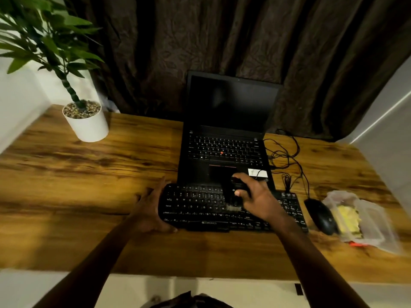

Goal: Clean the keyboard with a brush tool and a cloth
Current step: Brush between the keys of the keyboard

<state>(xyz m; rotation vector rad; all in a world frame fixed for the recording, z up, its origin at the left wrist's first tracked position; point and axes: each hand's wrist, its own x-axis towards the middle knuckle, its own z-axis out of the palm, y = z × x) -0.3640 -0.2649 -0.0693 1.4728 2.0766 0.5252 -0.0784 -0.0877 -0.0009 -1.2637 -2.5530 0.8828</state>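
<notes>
We steady the keyboard (195, 205), near-centre on the bench (89, 174) before the laptop (224, 152). Left hand (149, 207) grips its left end against sliding. Right hand (258, 196) grips the brush tool (231, 192), bristles on the middle keys. Likely the cloth (348, 218), bagged, far right.

Plenty of room on our left: bare wooden desk (89, 174) runs from the keyboard (193, 205) out to the potted plant (87, 125) in the far corner. Straight ahead we're blocked, as the open laptop (224, 150) sits just behind the keyboard. The right is tight: the mouse (321, 216) lies just beside the keyboard's end, a plastic bag (360, 221) is close against it, and loose cables (287, 156) trail behind. Our left hand (151, 210) clasps the keyboard's left end, and our right hand (255, 194), gripping the brush (233, 201), covers the middle keys.
</notes>
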